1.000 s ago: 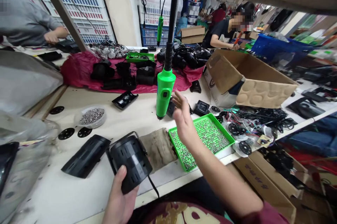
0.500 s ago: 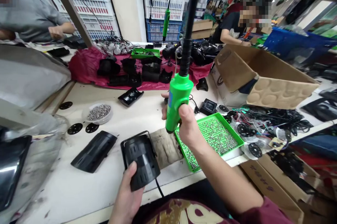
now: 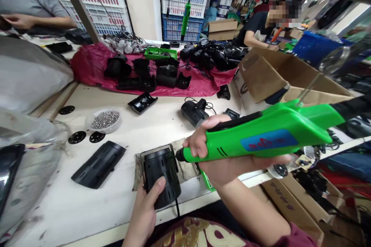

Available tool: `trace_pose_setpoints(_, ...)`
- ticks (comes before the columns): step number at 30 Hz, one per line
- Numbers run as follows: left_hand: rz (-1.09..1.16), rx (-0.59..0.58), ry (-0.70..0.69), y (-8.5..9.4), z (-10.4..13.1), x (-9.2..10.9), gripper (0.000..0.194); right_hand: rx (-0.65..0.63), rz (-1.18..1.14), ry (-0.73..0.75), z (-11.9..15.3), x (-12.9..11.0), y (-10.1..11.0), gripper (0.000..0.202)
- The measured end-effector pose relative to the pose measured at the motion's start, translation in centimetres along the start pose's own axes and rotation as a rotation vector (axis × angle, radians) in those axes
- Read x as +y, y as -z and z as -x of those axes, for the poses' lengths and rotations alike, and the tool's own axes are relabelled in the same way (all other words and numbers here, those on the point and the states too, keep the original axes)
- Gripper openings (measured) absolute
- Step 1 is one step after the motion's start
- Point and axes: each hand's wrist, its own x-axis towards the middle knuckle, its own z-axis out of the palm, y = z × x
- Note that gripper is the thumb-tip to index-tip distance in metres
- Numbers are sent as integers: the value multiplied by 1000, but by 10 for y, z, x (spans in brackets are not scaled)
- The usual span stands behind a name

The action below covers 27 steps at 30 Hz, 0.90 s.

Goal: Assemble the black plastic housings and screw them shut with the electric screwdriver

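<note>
My left hand (image 3: pixel 149 204) grips a black cylindrical plastic housing (image 3: pixel 162 171), thumb across its front; a black cord hangs from its lower end. The housing is over a worn, stained pad (image 3: pixel 185 164) on the bench. In my right hand (image 3: pixel 216 158) is a green electric screwdriver (image 3: pixel 232 140), its body lying nearly level. The dark tip points left, close to the housing's upper right side; whether it touches, I cannot tell. A curved black shell (image 3: pixel 100 166) lies to the left of the housing. The screwdriver and my right arm mostly hide a green tray (image 3: pixel 209 183).
A clear bowl of screws (image 3: pixel 106 120) stands at left among black discs (image 3: pixel 77 137). Farther back, black parts cover a magenta sheet (image 3: pixel 98 73). An opened cardboard box (image 3: pixel 261 77) stands at right. One co-worker (image 3: pixel 255 28) works at back right, another (image 3: pixel 34 7) at left.
The electric screwdriver has swung from upright to nearly level, its tip now beside the housing. My left hand has shifted slightly right with the housing. The co-worker's hands at left have moved left.
</note>
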Motion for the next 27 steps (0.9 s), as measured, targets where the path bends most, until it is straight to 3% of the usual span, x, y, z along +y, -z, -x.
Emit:
trace_pose_setpoints(6,-46,-41,-18,2,-1,-4,69,-50,0,-130,1,18,4,85)
trace_pose_setpoints(13,18,-21,-28,-7,5,-2,66,-65,-10,-96,2,31,12,80)
trace_pose_setpoints(18,-4,-56,-50,-9,8,0,64,-90,-14,-12,8,13,12,79)
trace_pose_setpoints(23,-12,-54,-94,-13,8,3,56,-167,36,70,16,-14,-4,38)
trace_pose_setpoints(27,-14,-46,-132,-13,6,3,48,-274,29,-57,20,-15,-20,30)
